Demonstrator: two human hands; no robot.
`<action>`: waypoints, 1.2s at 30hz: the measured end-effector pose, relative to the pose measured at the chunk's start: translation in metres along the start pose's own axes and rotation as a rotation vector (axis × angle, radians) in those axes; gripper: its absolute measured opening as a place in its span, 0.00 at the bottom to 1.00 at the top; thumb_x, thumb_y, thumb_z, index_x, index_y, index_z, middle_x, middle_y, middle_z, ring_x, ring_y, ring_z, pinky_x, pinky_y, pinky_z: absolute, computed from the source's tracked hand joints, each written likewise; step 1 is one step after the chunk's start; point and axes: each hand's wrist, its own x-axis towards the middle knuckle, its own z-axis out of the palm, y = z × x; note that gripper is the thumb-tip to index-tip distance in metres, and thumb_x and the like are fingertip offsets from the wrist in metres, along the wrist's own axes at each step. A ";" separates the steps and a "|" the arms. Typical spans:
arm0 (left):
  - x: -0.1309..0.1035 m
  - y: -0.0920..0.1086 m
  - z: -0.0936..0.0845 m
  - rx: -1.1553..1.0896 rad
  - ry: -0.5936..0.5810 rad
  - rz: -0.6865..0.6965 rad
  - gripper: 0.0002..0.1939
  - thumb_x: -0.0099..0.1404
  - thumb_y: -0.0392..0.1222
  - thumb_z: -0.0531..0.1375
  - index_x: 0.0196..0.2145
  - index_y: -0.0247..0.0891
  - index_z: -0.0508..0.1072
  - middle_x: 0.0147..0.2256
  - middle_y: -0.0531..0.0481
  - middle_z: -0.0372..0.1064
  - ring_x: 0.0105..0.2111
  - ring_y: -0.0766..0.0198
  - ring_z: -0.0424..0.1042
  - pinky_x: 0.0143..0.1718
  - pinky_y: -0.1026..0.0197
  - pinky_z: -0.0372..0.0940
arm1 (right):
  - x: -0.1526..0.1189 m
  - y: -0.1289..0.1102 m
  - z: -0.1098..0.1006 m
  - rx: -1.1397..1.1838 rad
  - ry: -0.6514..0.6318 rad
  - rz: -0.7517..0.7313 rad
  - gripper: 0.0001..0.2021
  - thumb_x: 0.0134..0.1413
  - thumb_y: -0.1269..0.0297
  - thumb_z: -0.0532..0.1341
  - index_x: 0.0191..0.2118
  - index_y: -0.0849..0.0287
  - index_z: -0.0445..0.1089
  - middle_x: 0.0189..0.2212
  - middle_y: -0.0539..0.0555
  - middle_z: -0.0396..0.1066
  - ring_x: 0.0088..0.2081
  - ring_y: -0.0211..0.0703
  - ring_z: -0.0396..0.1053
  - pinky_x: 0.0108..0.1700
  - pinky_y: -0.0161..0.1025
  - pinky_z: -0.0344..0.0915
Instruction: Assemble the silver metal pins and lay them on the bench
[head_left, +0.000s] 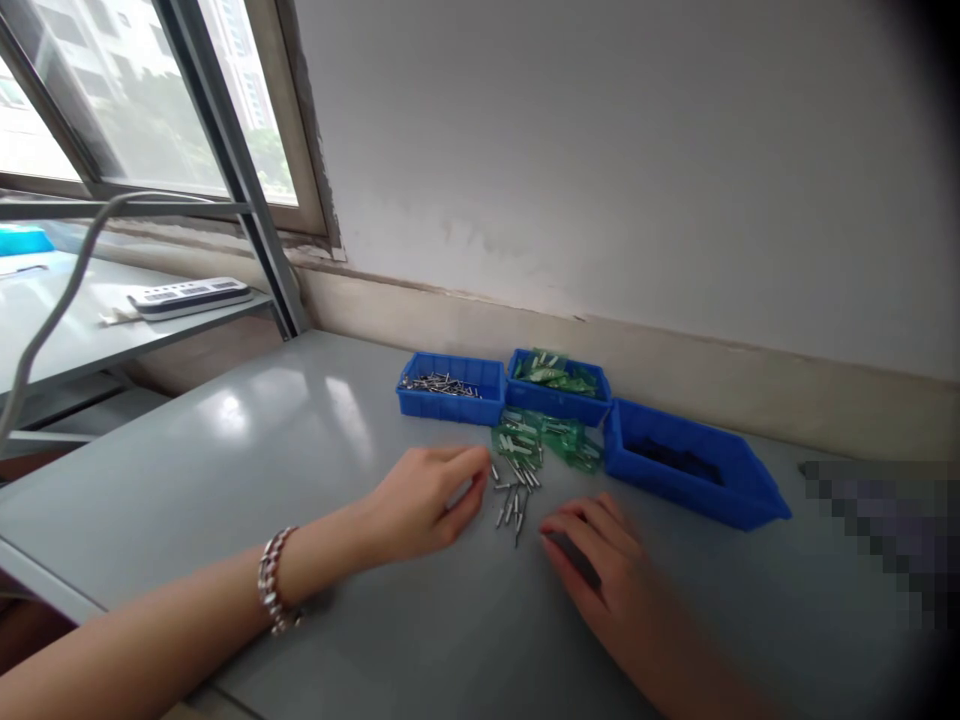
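Several thin silvery metal pins (514, 505), shaped like small rivets with dark stems, lie loose on the grey table. Just left of them is my left hand (442, 500), its thumb and fingertips drawn together in a pinch near one pin. Whatever sits between those fingertips is hidden or too small to name. On the right side of the pile, my right hand (600, 555) hovers low with thumb and index finger closed at the tips; I cannot make out anything in them. Green plastic bags (559, 440) with similar pins lie behind the pile.
A blue bin (450, 405) of metal pins stands at the back, beside another blue bin (559, 402) of green bags. A third blue bin (686, 495) with dark contents stands right. Behind is a wall (600, 180); left are a metal frame and a power strip (191, 298).
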 end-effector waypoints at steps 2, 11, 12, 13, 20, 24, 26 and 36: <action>-0.001 0.005 0.005 0.080 -0.108 -0.035 0.05 0.63 0.39 0.49 0.30 0.37 0.61 0.28 0.52 0.62 0.24 0.69 0.59 0.25 0.66 0.53 | 0.000 -0.001 0.001 0.008 -0.006 0.015 0.08 0.59 0.73 0.52 0.37 0.58 0.67 0.32 0.55 0.67 0.36 0.48 0.64 0.39 0.50 0.63; 0.000 0.014 0.023 0.343 -0.274 -0.060 0.11 0.63 0.46 0.49 0.29 0.37 0.64 0.30 0.49 0.62 0.24 0.65 0.63 0.23 0.62 0.57 | 0.000 -0.004 0.003 0.002 0.021 0.014 0.08 0.58 0.73 0.53 0.37 0.58 0.69 0.32 0.55 0.67 0.36 0.49 0.64 0.41 0.53 0.62; 0.001 0.015 0.024 0.350 -0.282 -0.057 0.11 0.64 0.44 0.48 0.29 0.37 0.64 0.30 0.48 0.62 0.24 0.64 0.63 0.24 0.61 0.58 | 0.000 -0.004 0.003 0.003 0.023 0.012 0.08 0.58 0.73 0.53 0.37 0.58 0.69 0.32 0.55 0.67 0.36 0.49 0.64 0.40 0.52 0.62; 0.001 0.015 0.025 0.357 -0.294 -0.053 0.11 0.64 0.43 0.48 0.30 0.36 0.64 0.30 0.48 0.63 0.24 0.63 0.64 0.24 0.61 0.59 | 0.000 -0.004 0.004 0.005 0.023 0.010 0.08 0.58 0.73 0.53 0.37 0.58 0.68 0.32 0.55 0.67 0.36 0.49 0.64 0.40 0.51 0.62; 0.003 0.017 0.025 0.372 -0.360 -0.047 0.08 0.62 0.40 0.49 0.31 0.36 0.65 0.30 0.47 0.64 0.24 0.64 0.65 0.23 0.62 0.60 | 0.000 -0.004 0.005 -0.012 0.042 0.028 0.08 0.58 0.72 0.52 0.35 0.56 0.68 0.32 0.54 0.67 0.35 0.47 0.65 0.38 0.47 0.63; 0.004 0.016 0.026 0.374 -0.315 -0.090 0.10 0.63 0.45 0.49 0.31 0.35 0.64 0.31 0.47 0.64 0.23 0.64 0.65 0.23 0.62 0.60 | 0.000 -0.005 0.006 -0.001 0.043 0.033 0.08 0.58 0.72 0.52 0.36 0.56 0.68 0.32 0.54 0.67 0.36 0.47 0.65 0.40 0.48 0.63; 0.005 0.016 0.027 0.378 -0.283 -0.099 0.10 0.63 0.45 0.49 0.33 0.35 0.63 0.32 0.47 0.63 0.24 0.63 0.66 0.23 0.60 0.62 | -0.001 -0.005 0.006 -0.003 0.043 0.035 0.08 0.58 0.72 0.52 0.35 0.56 0.68 0.32 0.54 0.67 0.36 0.47 0.64 0.41 0.49 0.63; 0.004 0.012 0.032 0.260 -0.240 -0.154 0.11 0.62 0.35 0.47 0.44 0.37 0.57 0.37 0.45 0.65 0.30 0.59 0.69 0.30 0.58 0.65 | 0.001 -0.007 0.003 0.017 0.042 0.025 0.08 0.57 0.73 0.53 0.35 0.57 0.68 0.31 0.54 0.67 0.36 0.47 0.65 0.40 0.49 0.63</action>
